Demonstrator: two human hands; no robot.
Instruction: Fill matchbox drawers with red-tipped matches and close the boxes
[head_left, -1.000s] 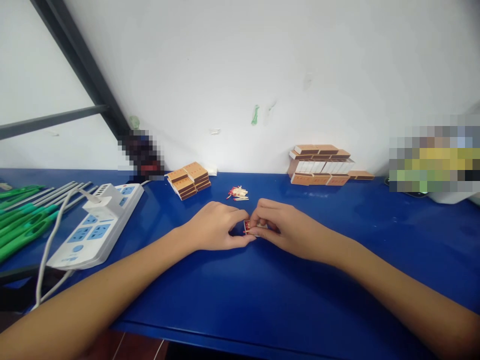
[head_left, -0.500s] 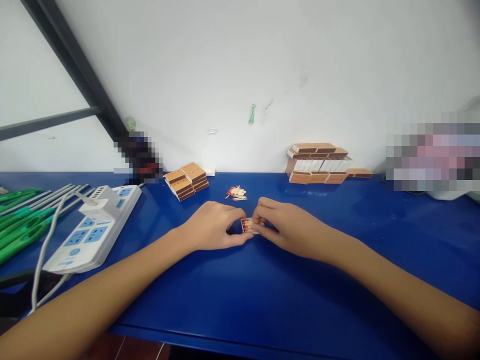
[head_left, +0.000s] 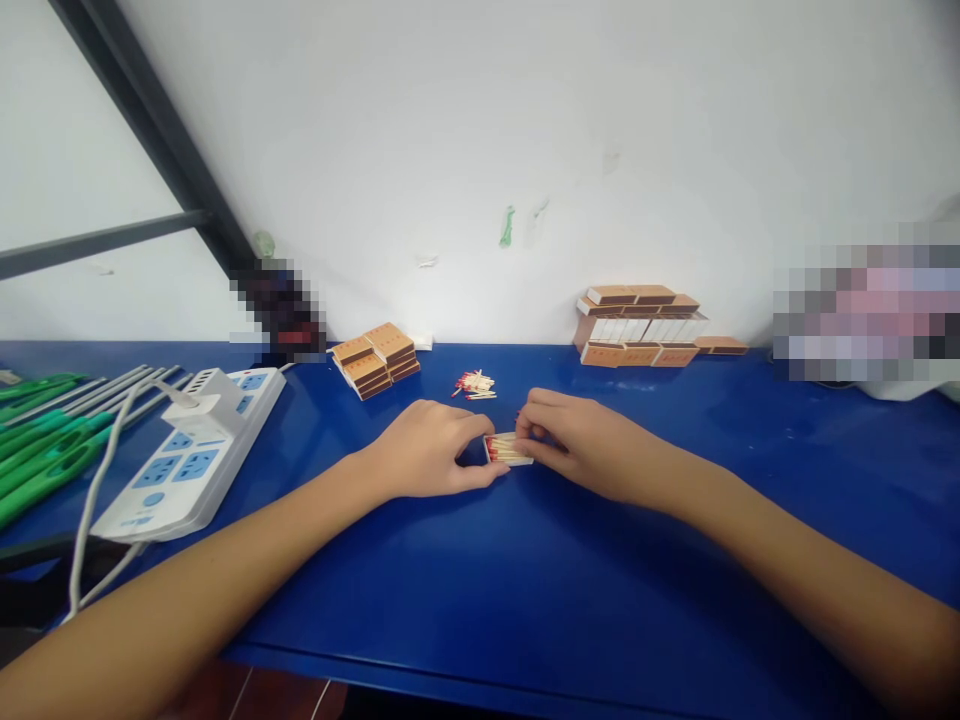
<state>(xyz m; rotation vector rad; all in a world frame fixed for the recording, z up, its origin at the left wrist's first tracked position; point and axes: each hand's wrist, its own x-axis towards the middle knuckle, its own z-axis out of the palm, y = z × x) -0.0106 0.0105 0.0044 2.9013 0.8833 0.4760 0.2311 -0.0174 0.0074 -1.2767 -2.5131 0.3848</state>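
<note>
Tray partly behind right fingers

Glossy blue tabletop in my view, white power strip beside green-handled tools on the left, low matchbox stack near the back, loose red-tipped matches heaped centrally, open matchbox tray apparently resting nearer my side, taller matchbox stack back right

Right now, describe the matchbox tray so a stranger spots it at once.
On the blue table, find the left hand and right hand. The matchbox tray sits between them, nearer the viewer than the loose matches. Unlike the stacked matchboxes farther back, it lies open, red-headed matches showing.
</note>
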